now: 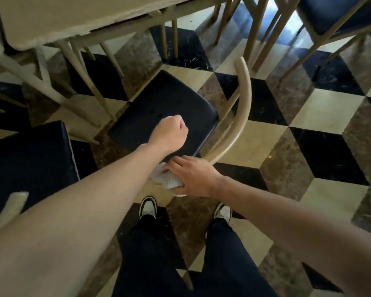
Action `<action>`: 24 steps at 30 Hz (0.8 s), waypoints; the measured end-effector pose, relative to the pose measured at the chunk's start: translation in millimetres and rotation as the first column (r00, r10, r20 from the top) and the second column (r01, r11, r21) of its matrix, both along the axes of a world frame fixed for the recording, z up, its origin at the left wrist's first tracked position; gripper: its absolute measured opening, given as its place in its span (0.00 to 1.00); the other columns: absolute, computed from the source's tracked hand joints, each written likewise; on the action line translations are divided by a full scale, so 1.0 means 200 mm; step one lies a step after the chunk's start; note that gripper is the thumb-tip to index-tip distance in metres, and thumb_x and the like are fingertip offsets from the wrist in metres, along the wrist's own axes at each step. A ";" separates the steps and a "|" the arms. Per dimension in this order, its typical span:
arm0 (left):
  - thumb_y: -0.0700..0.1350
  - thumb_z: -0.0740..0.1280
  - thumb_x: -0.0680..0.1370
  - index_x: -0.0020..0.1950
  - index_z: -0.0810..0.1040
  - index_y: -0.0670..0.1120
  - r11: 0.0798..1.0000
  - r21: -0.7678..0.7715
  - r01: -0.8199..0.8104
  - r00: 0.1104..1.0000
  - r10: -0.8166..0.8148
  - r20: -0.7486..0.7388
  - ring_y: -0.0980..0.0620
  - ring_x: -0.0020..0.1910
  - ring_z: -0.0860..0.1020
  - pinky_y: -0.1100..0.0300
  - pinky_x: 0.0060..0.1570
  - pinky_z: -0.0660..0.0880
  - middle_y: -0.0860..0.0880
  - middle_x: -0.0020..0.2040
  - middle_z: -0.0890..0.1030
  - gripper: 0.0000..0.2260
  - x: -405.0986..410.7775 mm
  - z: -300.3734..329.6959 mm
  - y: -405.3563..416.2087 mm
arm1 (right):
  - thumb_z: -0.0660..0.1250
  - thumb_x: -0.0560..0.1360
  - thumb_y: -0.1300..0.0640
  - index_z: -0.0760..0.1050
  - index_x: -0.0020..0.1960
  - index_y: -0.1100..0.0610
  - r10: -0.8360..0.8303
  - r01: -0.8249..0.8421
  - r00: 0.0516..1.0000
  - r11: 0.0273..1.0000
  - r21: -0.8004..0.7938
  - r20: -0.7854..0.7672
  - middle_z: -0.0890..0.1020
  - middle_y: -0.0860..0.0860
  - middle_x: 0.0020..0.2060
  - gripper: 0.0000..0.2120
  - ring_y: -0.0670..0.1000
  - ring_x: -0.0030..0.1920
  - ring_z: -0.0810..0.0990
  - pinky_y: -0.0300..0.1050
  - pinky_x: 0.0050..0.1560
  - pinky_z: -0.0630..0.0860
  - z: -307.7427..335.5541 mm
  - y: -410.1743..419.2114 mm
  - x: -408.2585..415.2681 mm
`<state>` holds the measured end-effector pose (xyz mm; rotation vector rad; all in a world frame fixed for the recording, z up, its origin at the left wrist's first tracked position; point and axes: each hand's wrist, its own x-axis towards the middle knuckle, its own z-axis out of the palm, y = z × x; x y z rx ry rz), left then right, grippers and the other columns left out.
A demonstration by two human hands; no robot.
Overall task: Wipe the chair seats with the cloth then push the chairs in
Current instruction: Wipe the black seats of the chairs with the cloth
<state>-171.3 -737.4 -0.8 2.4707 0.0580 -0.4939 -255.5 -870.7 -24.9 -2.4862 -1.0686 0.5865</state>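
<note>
A wooden chair with a dark padded seat [163,108] stands pulled out from the table [62,16], its curved wooden back rail [243,97] arcing down the right side toward me. My left hand [171,131] hovers as a closed fist over the near part of that seat, and nothing shows in it. Just below it, at the near end of the back rail, my right hand [191,179] grips a crumpled white cloth [168,181]. Whether the cloth touches the chair is hidden by my hands.
A second dark-seated chair [30,163] stands close on the left, its pale rail [15,200] near my left forearm. A third chair [330,16] is at the top right. Table and chair legs crowd the upper left. My feet stand on a checkered marble floor [321,108].
</note>
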 end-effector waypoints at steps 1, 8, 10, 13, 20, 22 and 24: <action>0.45 0.60 0.82 0.49 0.78 0.47 0.999 0.007 -0.039 0.999 0.039 0.003 0.52 0.43 0.76 0.60 0.37 0.67 0.49 0.48 0.80 0.08 -0.02 0.00 -0.03 | 0.72 0.73 0.43 0.71 0.70 0.52 0.024 -0.025 0.999 1.000 0.012 0.037 0.79 0.51 0.62 0.29 0.55 0.58 0.79 0.53 0.62 0.76 0.00 -0.10 0.02; 0.47 0.58 0.83 0.51 0.77 0.48 0.971 0.035 -0.236 0.968 0.239 -0.082 0.50 0.45 0.76 0.55 0.41 0.70 0.49 0.51 0.77 0.09 -0.30 -0.02 -0.30 | 0.73 0.70 0.41 0.74 0.64 0.47 -0.028 0.030 0.989 0.999 -0.013 0.143 0.80 0.46 0.63 0.25 0.50 0.66 0.75 0.50 0.78 0.58 0.05 -0.72 0.42; 0.47 0.59 0.83 0.51 0.77 0.48 0.963 0.042 -0.267 0.959 0.270 -0.090 0.51 0.45 0.76 0.56 0.41 0.70 0.49 0.51 0.77 0.08 -0.35 -0.05 -0.32 | 0.69 0.69 0.39 0.75 0.59 0.45 -0.075 0.076 0.990 0.997 -0.001 0.115 0.81 0.44 0.55 0.21 0.50 0.59 0.77 0.49 0.72 0.66 0.05 -0.72 0.51; 0.48 0.62 0.83 0.55 0.78 0.47 0.955 0.098 -0.279 0.954 0.287 -0.082 0.51 0.46 0.77 0.58 0.41 0.71 0.49 0.51 0.78 0.07 -0.41 -0.08 -0.31 | 0.69 0.69 0.43 0.77 0.54 0.47 -0.299 0.289 0.948 0.952 0.097 0.111 0.82 0.44 0.48 0.16 0.49 0.51 0.79 0.52 0.65 0.73 0.03 -0.64 0.49; 0.53 0.71 0.76 0.50 0.75 0.51 0.954 0.177 -0.242 0.964 0.258 -0.070 0.53 0.43 0.77 0.58 0.40 0.73 0.51 0.47 0.76 0.09 -0.40 -0.14 -0.24 | 0.66 0.70 0.37 0.77 0.59 0.50 -0.144 0.127 0.981 0.983 0.131 0.127 0.81 0.46 0.54 0.23 0.50 0.56 0.77 0.50 0.69 0.66 -0.02 -0.48 0.20; 0.54 0.66 0.80 0.50 0.76 0.50 0.963 0.175 -0.207 0.970 0.225 -0.093 0.53 0.42 0.77 0.56 0.40 0.76 0.52 0.47 0.77 0.08 -0.43 -0.15 -0.22 | 0.67 0.71 0.37 0.77 0.60 0.49 -0.073 0.062 0.988 0.994 0.085 0.139 0.81 0.46 0.55 0.24 0.51 0.57 0.78 0.49 0.68 0.67 -0.02 -0.52 0.27; 0.56 0.60 0.82 0.49 0.77 0.51 0.970 0.170 -0.172 0.973 0.195 -0.124 0.55 0.41 0.78 0.54 0.41 0.79 0.53 0.45 0.78 0.12 -0.44 -0.18 -0.19 | 0.68 0.71 0.38 0.77 0.59 0.48 -0.014 0.005 0.991 0.998 0.067 0.136 0.82 0.45 0.53 0.21 0.48 0.55 0.78 0.47 0.66 0.66 -0.01 -0.58 0.39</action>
